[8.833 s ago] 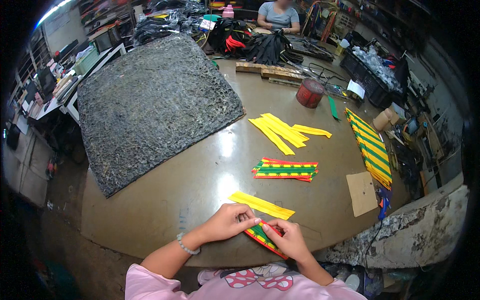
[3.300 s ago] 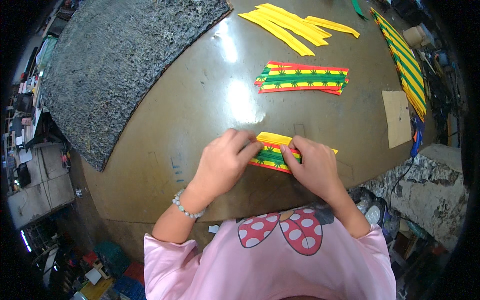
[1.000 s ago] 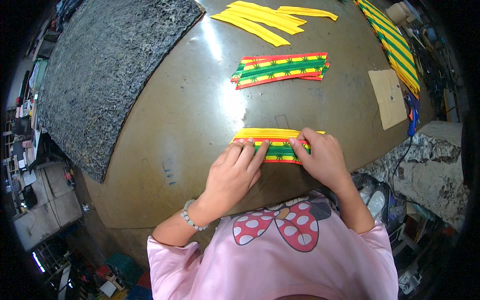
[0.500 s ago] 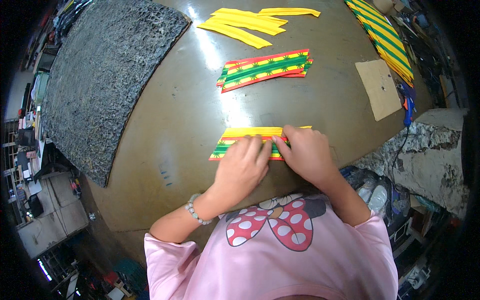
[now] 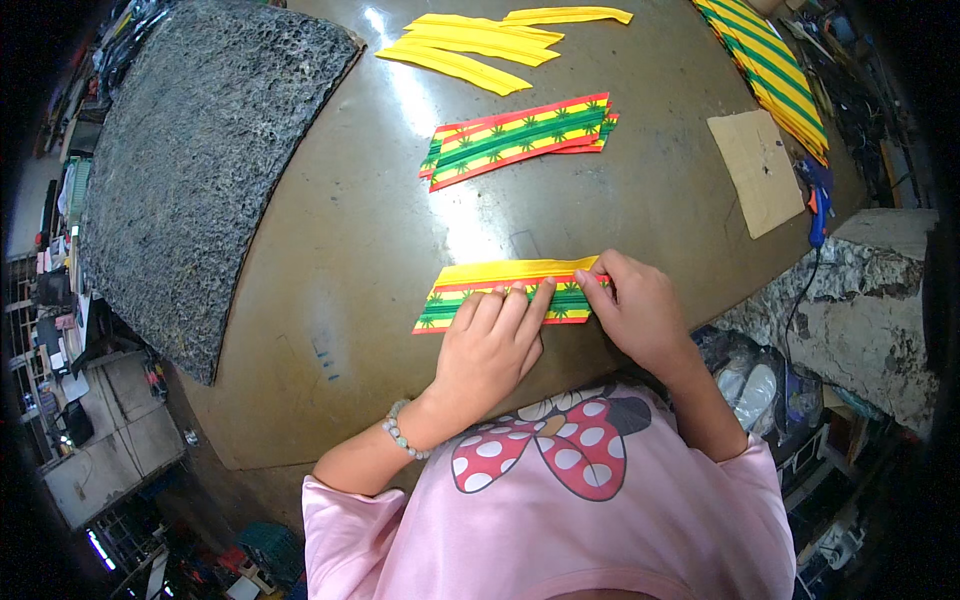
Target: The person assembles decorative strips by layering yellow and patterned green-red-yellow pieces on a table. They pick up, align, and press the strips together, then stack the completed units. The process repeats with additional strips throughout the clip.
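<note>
A striped fabric piece (image 5: 444,311) in red, yellow and green with leaf prints lies near the table's front edge. Along its far edge runs a folded yellow fabric strip (image 5: 510,270). My left hand (image 5: 485,345) rests palm down over the middle of the piece, its fingers extended and pressing on it. At the right end, my right hand (image 5: 640,310) pinches the yellow strip between thumb and forefinger, hiding that corner. Farther off lies a small stack of matching striped pieces (image 5: 520,138), and beyond it several loose yellow strips (image 5: 470,42).
A rough dark slab (image 5: 200,170) covers the table's left side. To the right lie a brown cardboard piece (image 5: 755,175), a blue glue gun (image 5: 818,195) with a hanging cord, and a stack of green-and-yellow striped pieces (image 5: 768,75). The brown table (image 5: 330,270) has a curved-looking front edge.
My right hand has slid rightward along the yellow strip to its end. My left hand stays on the striped piece, its fingers slightly more spread. The view has shifted a little.
</note>
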A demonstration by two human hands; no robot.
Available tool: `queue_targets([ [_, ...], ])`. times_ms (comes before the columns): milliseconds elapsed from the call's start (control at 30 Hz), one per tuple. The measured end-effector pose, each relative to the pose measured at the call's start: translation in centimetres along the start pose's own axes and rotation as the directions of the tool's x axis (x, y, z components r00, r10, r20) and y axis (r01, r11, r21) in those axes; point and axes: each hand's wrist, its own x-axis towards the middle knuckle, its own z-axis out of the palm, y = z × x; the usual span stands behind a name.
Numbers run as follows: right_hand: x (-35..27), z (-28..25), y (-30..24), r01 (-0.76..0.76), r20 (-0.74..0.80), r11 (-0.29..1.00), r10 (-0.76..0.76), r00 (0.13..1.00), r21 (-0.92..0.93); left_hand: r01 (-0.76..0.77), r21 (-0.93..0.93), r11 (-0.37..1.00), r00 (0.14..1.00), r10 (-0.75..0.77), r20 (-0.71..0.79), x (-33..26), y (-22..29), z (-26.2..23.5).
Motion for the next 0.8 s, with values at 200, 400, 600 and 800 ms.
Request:
queue_targets([
  [200, 0.0, 0.4, -0.3, 0.003, -0.010, 0.997, -0.004, 1.000, -0.083, 0.016, 0.020, 1.000, 1.000, -0.017, 0.026, -0.2, 0.3, -0.1],
  [400, -0.3, -0.5, 0.6, -0.084, -0.055, 0.995, 0.087, 0.995, 0.050, 0.031, 0.090, 0.995, 0.999, -0.032, 0.009, 0.3, 1.1, -0.2],
  [600, -0.8, -0.9, 2.2, -0.087, -0.022, 0.963, 0.096, 0.995, 0.255, 0.060, 0.110, 0.992, 0.997, -0.064, 0.037, 0.6, 1.5, -0.1],
  [800, -1.0, 0.8, 1.7, 0.031, -0.188, 0.999, -0.033, 0.982, -0.011, 0.067, 0.120, 0.990, 0.997, -0.071, 0.033, 0.8, 1.5, -0.4],
])
